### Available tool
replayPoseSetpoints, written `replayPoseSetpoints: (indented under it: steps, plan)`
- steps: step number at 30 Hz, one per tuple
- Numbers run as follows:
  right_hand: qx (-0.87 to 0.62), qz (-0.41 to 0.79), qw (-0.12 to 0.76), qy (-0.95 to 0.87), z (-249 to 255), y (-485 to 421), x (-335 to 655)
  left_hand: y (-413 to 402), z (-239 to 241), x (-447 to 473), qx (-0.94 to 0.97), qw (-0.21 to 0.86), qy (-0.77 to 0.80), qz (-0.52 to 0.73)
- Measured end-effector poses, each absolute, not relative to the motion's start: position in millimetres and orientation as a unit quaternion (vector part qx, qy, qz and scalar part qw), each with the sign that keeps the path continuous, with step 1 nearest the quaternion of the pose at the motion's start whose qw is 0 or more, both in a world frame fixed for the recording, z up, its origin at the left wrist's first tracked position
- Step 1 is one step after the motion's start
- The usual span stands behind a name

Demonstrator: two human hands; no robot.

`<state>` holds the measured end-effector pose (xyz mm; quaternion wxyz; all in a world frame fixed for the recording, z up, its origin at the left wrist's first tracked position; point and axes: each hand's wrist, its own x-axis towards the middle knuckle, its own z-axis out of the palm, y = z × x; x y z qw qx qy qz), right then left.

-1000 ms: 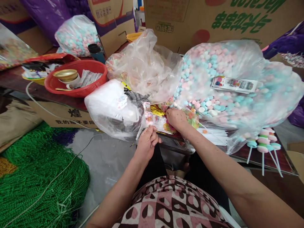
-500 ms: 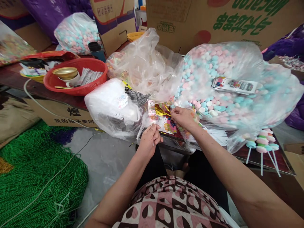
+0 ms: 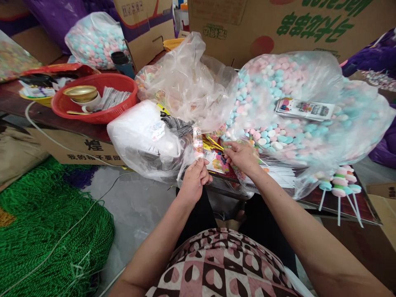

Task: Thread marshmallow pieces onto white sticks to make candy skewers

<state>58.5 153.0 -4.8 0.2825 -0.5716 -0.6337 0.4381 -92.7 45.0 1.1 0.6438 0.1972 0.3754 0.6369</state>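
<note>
table (image 3: pixel 368 208), bags (image 3: pixel 266 103) atop, cartons (image 3: pixel 241 29) behind, hands (image 3: pixel 194 176) near

Gold twist ties (image 3: pixel 213 143); red basin (image 3: pixel 102 115); pink-brown heart-checked shirt (image 3: pixel 225 264)

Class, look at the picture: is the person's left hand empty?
No: the left hand pinches the lower end of a small printed packet, which stands up above it.

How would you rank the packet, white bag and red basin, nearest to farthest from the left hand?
From the left hand:
1. Packet: held in it.
2. White bag: to its left.
3. Red basin: farther left and beyond.
</note>
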Motion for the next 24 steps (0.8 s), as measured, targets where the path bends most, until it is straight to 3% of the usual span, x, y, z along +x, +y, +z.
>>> replayPoseSetpoints:
  steps: [6, 14, 24]
  plan:
    - [-0.591, 0.408, 0.247, -0.65, 4, 143, 71, 45, 4, -92, 0.195, 0.638, 0.389, 0.636]
    - [-0.48, 0.574, 0.444, -0.493, 36, 102, 69, 48, 0, -81, 0.221, 0.634, 0.421, 0.61]
    - [-0.489, 0.504, 0.369, -0.609, 11, 96, 56, 67, -2, -70, 0.271, 0.637, 0.462, 0.555]
